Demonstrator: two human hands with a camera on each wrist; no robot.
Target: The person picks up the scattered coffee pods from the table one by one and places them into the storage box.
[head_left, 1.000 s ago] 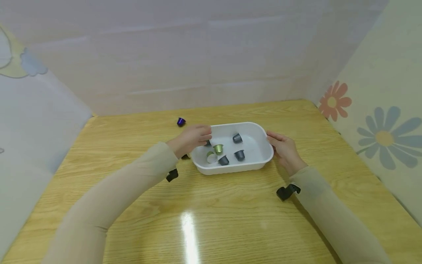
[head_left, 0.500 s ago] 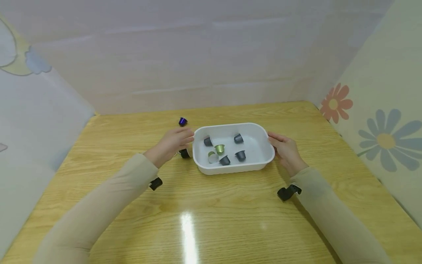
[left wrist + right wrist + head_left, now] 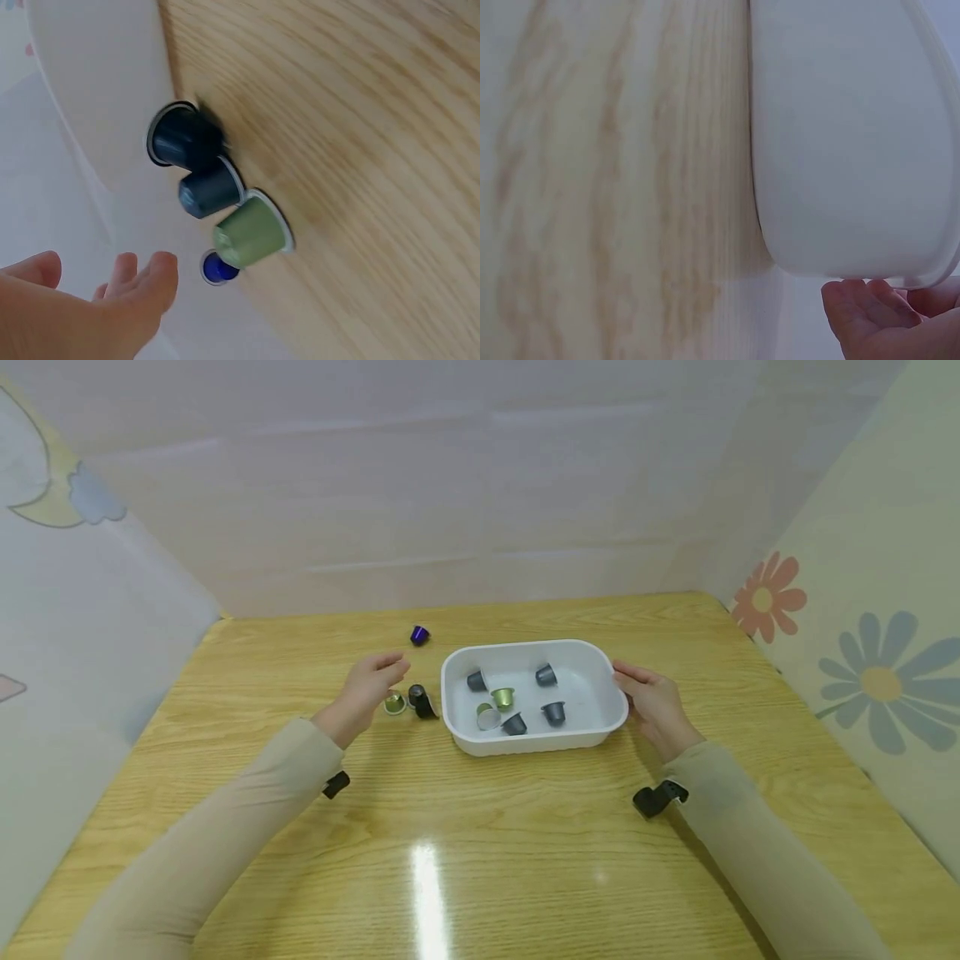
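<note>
My left hand [image 3: 363, 689] is empty over the table, left of the white tray [image 3: 536, 746], fingers extended. Just right of its fingers are a green coffee capsule [image 3: 394, 701] and two dark coffee capsules [image 3: 416, 693]; the left wrist view shows them in a row beyond the fingers. A purple-blue capsule [image 3: 420, 635] lies farther back. Several grey capsules [image 3: 553, 713], a green capsule [image 3: 503, 697] and another showing its pale lid [image 3: 488, 718] lie in the tray. My right hand [image 3: 656, 706] touches the tray's right end, fingertips [image 3: 851, 289] against the outer wall under the rim.
The wooden table [image 3: 510, 843] meets a pale covered wall [image 3: 450, 510] at the back. Side panels with painted flowers [image 3: 879, 683] stand to the right and another panel to the left. A black camera mount [image 3: 660, 797] sits at each wrist.
My left hand has moved left from over the tray's left end to beside the loose capsules, uncovering a grey capsule in the tray. My right hand stays at the tray's right end.
</note>
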